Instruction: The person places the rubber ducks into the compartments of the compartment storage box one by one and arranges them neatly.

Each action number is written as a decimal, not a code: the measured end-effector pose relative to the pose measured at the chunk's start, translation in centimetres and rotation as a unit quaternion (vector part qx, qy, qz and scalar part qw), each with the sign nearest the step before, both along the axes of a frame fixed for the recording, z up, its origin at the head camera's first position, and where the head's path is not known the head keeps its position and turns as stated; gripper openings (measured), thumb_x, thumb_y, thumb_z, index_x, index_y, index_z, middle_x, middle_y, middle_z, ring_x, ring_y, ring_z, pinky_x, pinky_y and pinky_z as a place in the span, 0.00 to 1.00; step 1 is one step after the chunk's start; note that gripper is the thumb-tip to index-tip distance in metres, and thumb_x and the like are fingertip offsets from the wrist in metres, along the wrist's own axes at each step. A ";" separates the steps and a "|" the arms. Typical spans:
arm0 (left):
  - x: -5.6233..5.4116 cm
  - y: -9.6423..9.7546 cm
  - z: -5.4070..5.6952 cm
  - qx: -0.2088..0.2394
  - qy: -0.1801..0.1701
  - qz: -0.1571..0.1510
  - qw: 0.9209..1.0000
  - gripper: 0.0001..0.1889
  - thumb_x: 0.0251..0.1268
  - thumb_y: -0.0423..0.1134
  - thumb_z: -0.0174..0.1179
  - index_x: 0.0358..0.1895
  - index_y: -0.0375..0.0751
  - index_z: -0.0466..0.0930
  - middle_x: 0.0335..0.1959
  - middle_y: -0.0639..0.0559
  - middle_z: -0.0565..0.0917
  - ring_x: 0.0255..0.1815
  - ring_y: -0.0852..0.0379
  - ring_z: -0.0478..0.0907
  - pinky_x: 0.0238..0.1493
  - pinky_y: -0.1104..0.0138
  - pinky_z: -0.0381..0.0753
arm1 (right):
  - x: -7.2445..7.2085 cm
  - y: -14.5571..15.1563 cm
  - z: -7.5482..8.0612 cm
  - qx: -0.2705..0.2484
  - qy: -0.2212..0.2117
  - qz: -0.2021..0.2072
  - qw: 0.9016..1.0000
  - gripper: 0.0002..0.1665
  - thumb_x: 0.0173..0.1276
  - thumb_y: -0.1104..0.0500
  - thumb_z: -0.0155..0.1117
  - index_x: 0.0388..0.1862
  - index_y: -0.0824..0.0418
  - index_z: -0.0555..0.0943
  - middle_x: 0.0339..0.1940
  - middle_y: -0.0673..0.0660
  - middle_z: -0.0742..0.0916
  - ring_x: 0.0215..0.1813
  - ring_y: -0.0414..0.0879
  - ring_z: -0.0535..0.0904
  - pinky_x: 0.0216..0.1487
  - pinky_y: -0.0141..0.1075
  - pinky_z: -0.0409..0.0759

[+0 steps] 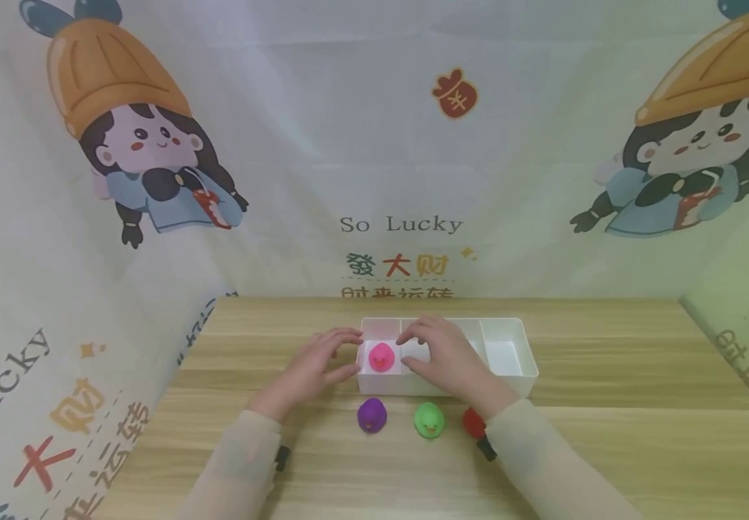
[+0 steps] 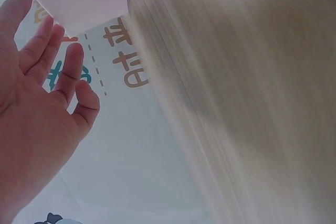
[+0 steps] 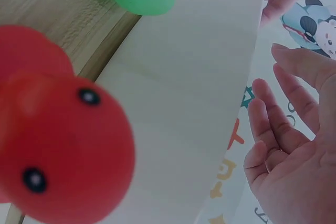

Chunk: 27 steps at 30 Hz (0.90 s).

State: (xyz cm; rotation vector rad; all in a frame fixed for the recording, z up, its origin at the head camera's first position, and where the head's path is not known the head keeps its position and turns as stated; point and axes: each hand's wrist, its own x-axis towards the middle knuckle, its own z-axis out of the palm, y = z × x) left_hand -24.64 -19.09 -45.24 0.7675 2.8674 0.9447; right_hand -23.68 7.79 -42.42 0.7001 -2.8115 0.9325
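Duck in pink sits between left hand and right hand, both wide-fingered and empty, in 1 end compartment of white tray, whose walls presumably confine it without a grip.

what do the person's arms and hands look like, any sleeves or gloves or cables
The left hand and right hand are bare, without gloves. The left sleeve and right sleeve are long and pale cream. A small black block shows beside the left one, a second black block beside the right; how they attach is unclear. No cables show.
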 end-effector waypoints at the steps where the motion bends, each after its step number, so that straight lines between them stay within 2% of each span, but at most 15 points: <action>1: 0.0 0.0 0.0 -0.001 0.003 -0.001 1.000 0.26 0.72 0.45 0.65 0.70 0.44 0.74 0.76 0.50 0.72 0.62 0.40 0.77 0.63 0.47 0.80 | 0.1 0.1 0.1 -0.001 0.001 -0.001 1.000 0.14 0.65 0.56 0.76 0.49 0.49 0.86 0.53 0.49 0.87 0.52 0.48 0.81 0.57 0.45 0.81; 8: 0.1 0.0 0.0 0.005 -0.009 0.006 1.000 0.26 0.71 0.42 0.66 0.70 0.43 0.74 0.77 0.50 0.71 0.63 0.39 0.77 0.64 0.46 0.79 | 0.7 0.6 0.0 0.005 0.024 0.000 1.000 0.14 0.64 0.56 0.77 0.48 0.51 0.87 0.51 0.51 0.89 0.48 0.47 0.81 0.57 0.47 0.78; 14: 0.0 0.0 0.1 0.004 -0.011 0.006 1.000 0.27 0.71 0.44 0.66 0.70 0.44 0.74 0.77 0.51 0.71 0.64 0.39 0.75 0.64 0.46 0.79 | 1.2 1.2 0.2 0.001 0.006 -0.020 1.000 0.14 0.66 0.56 0.75 0.50 0.51 0.86 0.53 0.50 0.88 0.51 0.47 0.82 0.55 0.43 0.83; 21: -0.1 0.0 0.0 0.003 -0.011 0.005 1.000 0.26 0.72 0.44 0.66 0.70 0.44 0.74 0.77 0.51 0.71 0.64 0.40 0.74 0.64 0.47 0.78 | 1.9 1.9 0.3 -0.003 -0.008 -0.037 0.999 0.15 0.65 0.56 0.76 0.50 0.50 0.86 0.51 0.48 0.88 0.52 0.47 0.83 0.54 0.42 0.84; 27: 0.0 0.1 0.0 0.007 -0.008 0.001 1.000 0.26 0.71 0.43 0.66 0.70 0.43 0.74 0.76 0.50 0.71 0.63 0.39 0.75 0.64 0.47 0.78 | 2.3 2.8 0.1 0.001 -0.001 -0.031 1.000 0.15 0.66 0.55 0.76 0.50 0.50 0.86 0.51 0.49 0.88 0.51 0.47 0.83 0.52 0.42 0.84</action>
